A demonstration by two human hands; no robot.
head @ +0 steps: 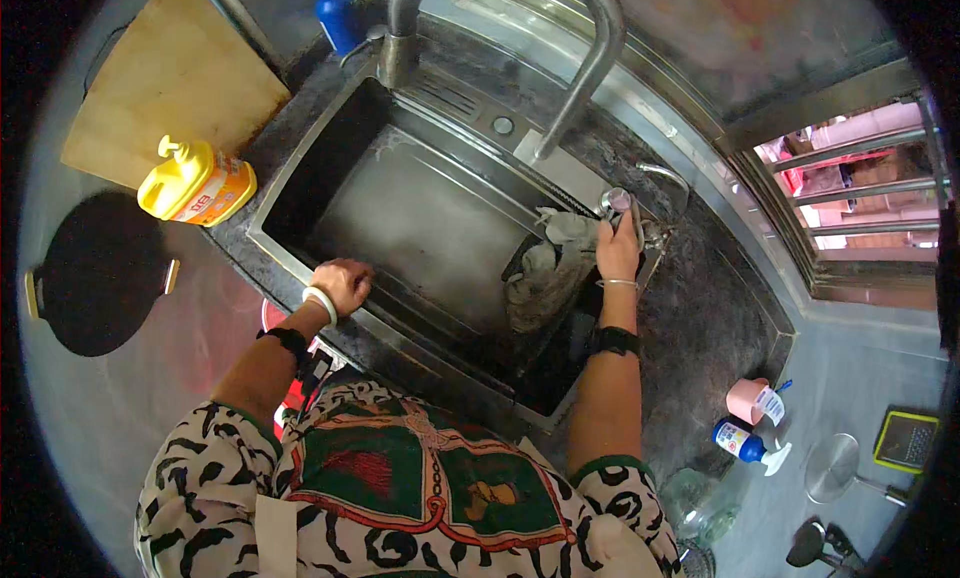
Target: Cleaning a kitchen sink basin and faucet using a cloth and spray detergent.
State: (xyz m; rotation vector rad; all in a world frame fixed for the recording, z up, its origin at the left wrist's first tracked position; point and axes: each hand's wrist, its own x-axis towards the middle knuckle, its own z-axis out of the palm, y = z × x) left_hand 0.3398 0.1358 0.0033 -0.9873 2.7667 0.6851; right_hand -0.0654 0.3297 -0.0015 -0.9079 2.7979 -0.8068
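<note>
My left hand (343, 285) is curled over the near left rim of the metal sink (427, 225), its palm side hidden. At the sink's right end, my right hand (619, 251) has its fingers at a round metal knob (616, 200) and against a wet grey cloth (574, 229). Whether it grips the cloth or the knob I cannot tell. The cloth's lower part hangs into the sink. A curved metal faucet (600, 60) arches over the back edge.
A yellow pump bottle (199, 184) and a tan board (180, 90) stand at the left. A blue bottle (335, 19) is behind the sink. On the right are a pink cup (746, 400), a blue spray bottle (739, 441) and a glass jar (701, 503). A barred window (862, 180) is beyond.
</note>
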